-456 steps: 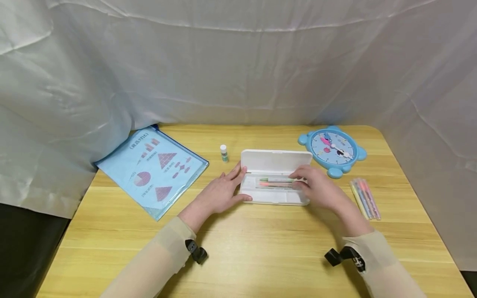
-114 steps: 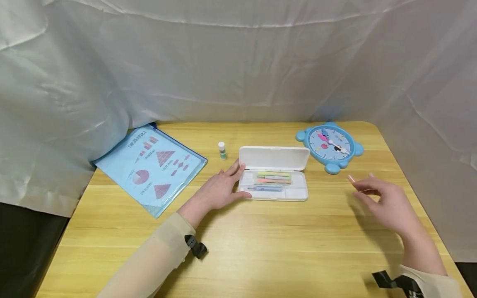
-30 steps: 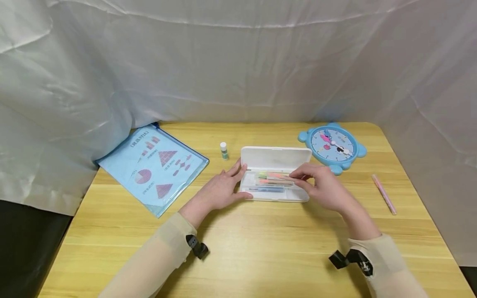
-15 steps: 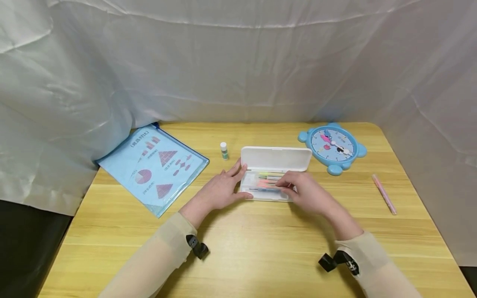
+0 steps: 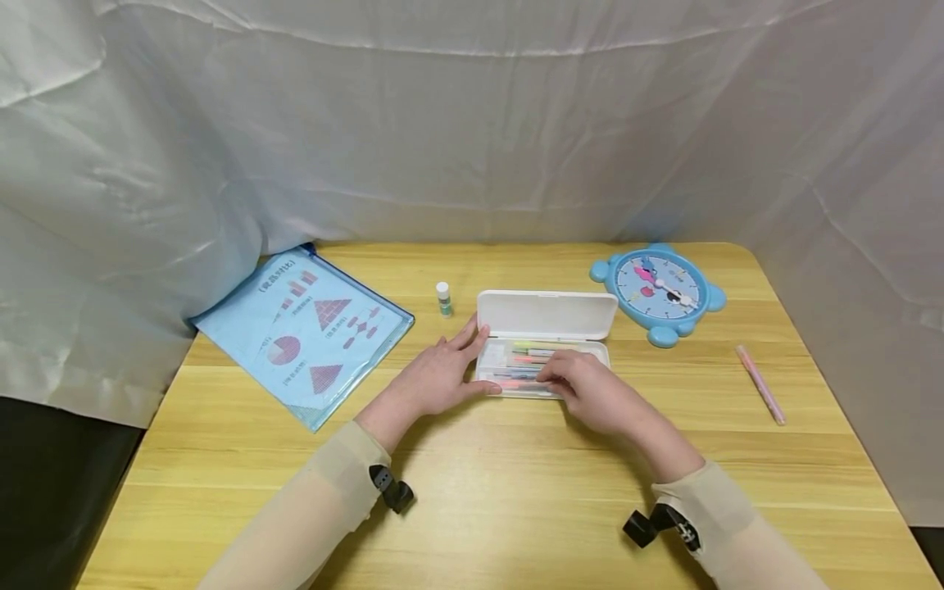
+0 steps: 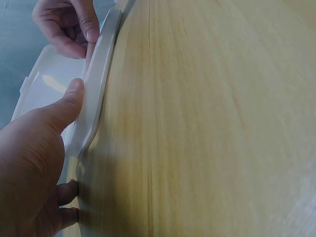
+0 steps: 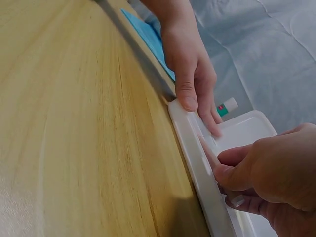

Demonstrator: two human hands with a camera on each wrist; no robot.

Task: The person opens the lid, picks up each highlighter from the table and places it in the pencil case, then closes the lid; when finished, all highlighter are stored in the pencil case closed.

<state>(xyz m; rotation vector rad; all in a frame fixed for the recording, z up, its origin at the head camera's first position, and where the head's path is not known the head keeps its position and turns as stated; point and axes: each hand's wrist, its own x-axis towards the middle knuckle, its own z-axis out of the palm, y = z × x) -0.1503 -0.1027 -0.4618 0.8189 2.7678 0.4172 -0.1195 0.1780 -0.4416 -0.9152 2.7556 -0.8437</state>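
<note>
A white pencil case (image 5: pixel 546 315) stands with its lid up on the wooden table. Several coloured pens (image 5: pixel 529 359) lie side by side in its tray. My left hand (image 5: pixel 435 379) rests at the case's left end, fingers fairly straight along the back and thumb (image 6: pixel 71 101) pressing the front rim. Over the front of the tray, my right hand (image 5: pixel 590 395) pinches an orange-pink pen (image 7: pixel 208 152) between thumb and fingers. The pen lies lengthwise in the front compartment, its right part covered by the hand.
A pink pen (image 5: pixel 761 385) lies on the table to the right. Behind it is a blue toy clock (image 5: pixel 656 287). A small white-capped bottle (image 5: pixel 444 300) stands left of the case, and a blue zip folder (image 5: pixel 302 336) lies farther left. Grey cloth (image 5: pixel 472 147) hangs behind.
My right hand has moved left and toward the front of the case, bringing the orange-pink pen down from above the other pens into the front compartment. My left hand has stayed still.
</note>
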